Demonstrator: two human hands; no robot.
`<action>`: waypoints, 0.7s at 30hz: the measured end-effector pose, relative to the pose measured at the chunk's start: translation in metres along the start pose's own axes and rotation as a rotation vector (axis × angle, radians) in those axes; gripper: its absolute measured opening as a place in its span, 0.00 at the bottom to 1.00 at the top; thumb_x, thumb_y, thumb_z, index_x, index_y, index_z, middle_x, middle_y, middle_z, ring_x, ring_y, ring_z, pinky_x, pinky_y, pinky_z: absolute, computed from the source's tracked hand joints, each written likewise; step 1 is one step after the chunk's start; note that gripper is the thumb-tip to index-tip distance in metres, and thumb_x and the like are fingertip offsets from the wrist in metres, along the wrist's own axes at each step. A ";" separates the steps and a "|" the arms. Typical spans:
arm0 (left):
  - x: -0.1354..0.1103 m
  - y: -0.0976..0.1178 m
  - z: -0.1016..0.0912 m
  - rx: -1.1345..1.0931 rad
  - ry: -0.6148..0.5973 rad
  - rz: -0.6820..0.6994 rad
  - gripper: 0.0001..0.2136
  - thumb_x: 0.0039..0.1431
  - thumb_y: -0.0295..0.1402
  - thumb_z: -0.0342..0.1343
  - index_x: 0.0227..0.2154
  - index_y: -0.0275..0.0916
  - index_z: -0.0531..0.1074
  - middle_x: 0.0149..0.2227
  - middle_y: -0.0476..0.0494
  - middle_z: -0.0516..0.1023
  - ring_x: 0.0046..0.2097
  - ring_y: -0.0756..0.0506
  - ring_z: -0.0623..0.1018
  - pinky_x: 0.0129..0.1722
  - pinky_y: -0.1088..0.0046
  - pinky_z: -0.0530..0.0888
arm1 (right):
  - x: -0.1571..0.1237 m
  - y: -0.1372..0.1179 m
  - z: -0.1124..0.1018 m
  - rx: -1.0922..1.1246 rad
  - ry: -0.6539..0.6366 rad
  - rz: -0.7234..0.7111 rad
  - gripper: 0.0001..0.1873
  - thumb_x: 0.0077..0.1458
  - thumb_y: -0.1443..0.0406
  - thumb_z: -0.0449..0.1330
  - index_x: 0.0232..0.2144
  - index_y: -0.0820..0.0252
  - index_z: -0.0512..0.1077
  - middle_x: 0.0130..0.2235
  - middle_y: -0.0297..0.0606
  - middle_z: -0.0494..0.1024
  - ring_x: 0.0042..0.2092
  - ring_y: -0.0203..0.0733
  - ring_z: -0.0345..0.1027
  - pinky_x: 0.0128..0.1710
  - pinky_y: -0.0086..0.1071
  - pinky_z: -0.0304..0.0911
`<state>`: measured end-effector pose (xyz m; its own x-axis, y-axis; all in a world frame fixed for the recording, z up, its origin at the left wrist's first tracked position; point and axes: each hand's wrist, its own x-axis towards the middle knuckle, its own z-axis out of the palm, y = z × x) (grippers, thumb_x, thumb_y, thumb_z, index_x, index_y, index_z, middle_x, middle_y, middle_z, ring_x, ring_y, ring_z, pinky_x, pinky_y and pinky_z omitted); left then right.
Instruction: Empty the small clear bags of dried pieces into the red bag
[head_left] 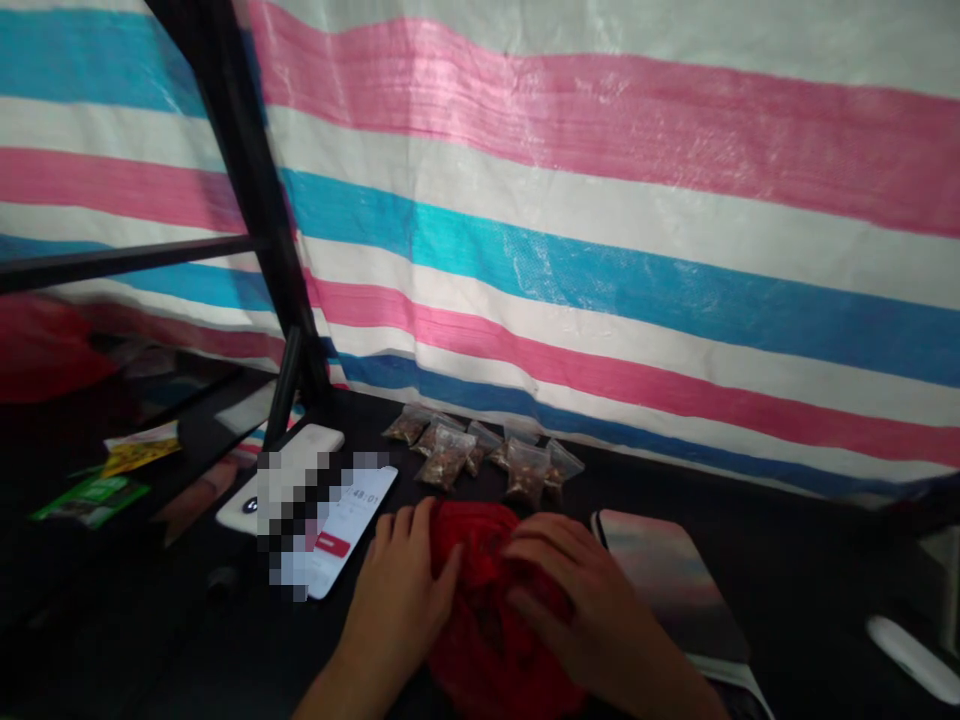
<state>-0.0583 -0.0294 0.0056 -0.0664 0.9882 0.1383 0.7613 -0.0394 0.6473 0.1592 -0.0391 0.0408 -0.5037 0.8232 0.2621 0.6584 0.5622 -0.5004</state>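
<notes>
Red bag (pixel 495 655), left hand (pixel 405 565) and right hand (pixel 574 580) on it, fingers bent! Whether they're gripping, I can't tell.

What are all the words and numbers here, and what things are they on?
"48:01": on the phone screen; what comes before it is unclear.
Too small: print on the screen's red button.
Too blurred: print on the yellow packet and green packet.
No readable writing shows on the red bundle.
</notes>
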 end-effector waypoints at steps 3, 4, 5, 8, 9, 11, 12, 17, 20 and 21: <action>-0.009 -0.005 0.003 -0.248 -0.048 0.000 0.22 0.59 0.28 0.50 0.57 0.36 0.68 0.51 0.35 0.77 0.52 0.38 0.76 0.54 0.56 0.72 | -0.001 -0.018 0.014 -0.055 -0.124 0.014 0.22 0.53 0.63 0.69 0.51 0.49 0.75 0.55 0.35 0.78 0.58 0.50 0.68 0.62 0.44 0.59; -0.010 -0.005 0.002 -0.329 -0.037 0.012 0.21 0.58 0.26 0.49 0.56 0.37 0.68 0.49 0.38 0.77 0.49 0.40 0.77 0.52 0.59 0.73 | -0.001 -0.021 0.019 -0.065 -0.144 0.024 0.24 0.53 0.62 0.70 0.53 0.50 0.75 0.55 0.36 0.78 0.58 0.51 0.67 0.63 0.46 0.57; -0.011 -0.005 -0.001 -0.385 -0.017 0.035 0.20 0.58 0.24 0.48 0.53 0.39 0.70 0.47 0.40 0.78 0.46 0.42 0.78 0.49 0.63 0.74 | -0.001 -0.021 0.023 -0.072 -0.161 0.031 0.25 0.53 0.60 0.70 0.53 0.51 0.75 0.55 0.37 0.78 0.59 0.52 0.67 0.64 0.47 0.55; -0.019 -0.002 -0.013 -0.386 0.090 0.190 0.16 0.58 0.21 0.46 0.41 0.42 0.75 0.40 0.44 0.77 0.44 0.44 0.77 0.44 0.68 0.74 | -0.002 -0.018 0.031 -0.082 -0.194 0.033 0.21 0.54 0.57 0.69 0.50 0.52 0.77 0.53 0.37 0.80 0.60 0.55 0.66 0.66 0.49 0.51; -0.022 -0.001 -0.015 -0.355 0.140 0.239 0.15 0.59 0.21 0.45 0.37 0.43 0.75 0.39 0.44 0.77 0.44 0.44 0.77 0.45 0.69 0.74 | -0.003 -0.017 0.032 -0.082 -0.193 0.035 0.19 0.55 0.56 0.69 0.48 0.52 0.78 0.53 0.37 0.80 0.61 0.55 0.65 0.66 0.50 0.50; -0.029 0.001 -0.018 -0.298 0.199 0.274 0.15 0.61 0.22 0.45 0.36 0.44 0.75 0.41 0.43 0.76 0.48 0.43 0.77 0.48 0.68 0.74 | -0.005 -0.015 0.031 -0.086 -0.176 0.038 0.14 0.58 0.57 0.66 0.46 0.52 0.78 0.52 0.36 0.80 0.63 0.56 0.63 0.66 0.51 0.49; -0.031 0.002 -0.018 -0.281 0.199 0.250 0.14 0.61 0.23 0.47 0.39 0.45 0.76 0.43 0.43 0.76 0.50 0.43 0.76 0.50 0.67 0.74 | -0.005 -0.015 0.031 -0.093 -0.160 0.035 0.11 0.60 0.58 0.64 0.45 0.52 0.79 0.52 0.36 0.80 0.63 0.56 0.62 0.66 0.52 0.48; -0.033 0.003 -0.011 -0.388 0.015 -0.030 0.24 0.58 0.31 0.57 0.58 0.44 0.66 0.58 0.40 0.72 0.59 0.40 0.74 0.60 0.59 0.71 | -0.009 -0.015 0.031 -0.127 -0.101 -0.017 0.15 0.63 0.61 0.60 0.51 0.53 0.77 0.55 0.39 0.79 0.63 0.58 0.62 0.65 0.55 0.48; -0.032 0.004 -0.008 -0.563 -0.118 -0.082 0.17 0.58 0.29 0.54 0.50 0.39 0.71 0.50 0.40 0.78 0.50 0.42 0.79 0.52 0.64 0.76 | -0.009 -0.015 0.035 -0.108 -0.130 -0.027 0.18 0.63 0.59 0.60 0.54 0.53 0.74 0.55 0.38 0.79 0.63 0.57 0.62 0.66 0.53 0.48; -0.032 0.004 -0.006 -0.597 -0.131 -0.079 0.14 0.57 0.28 0.53 0.46 0.39 0.73 0.46 0.41 0.80 0.46 0.42 0.80 0.48 0.66 0.77 | -0.008 -0.015 0.037 -0.100 -0.142 -0.030 0.17 0.63 0.58 0.60 0.54 0.51 0.75 0.56 0.37 0.78 0.63 0.57 0.61 0.66 0.53 0.47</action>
<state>-0.0570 -0.0621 0.0089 0.0010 1.0000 0.0038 0.2617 -0.0040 0.9651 0.1328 -0.0569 0.0159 -0.5936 0.7901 0.1531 0.6904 0.5976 -0.4077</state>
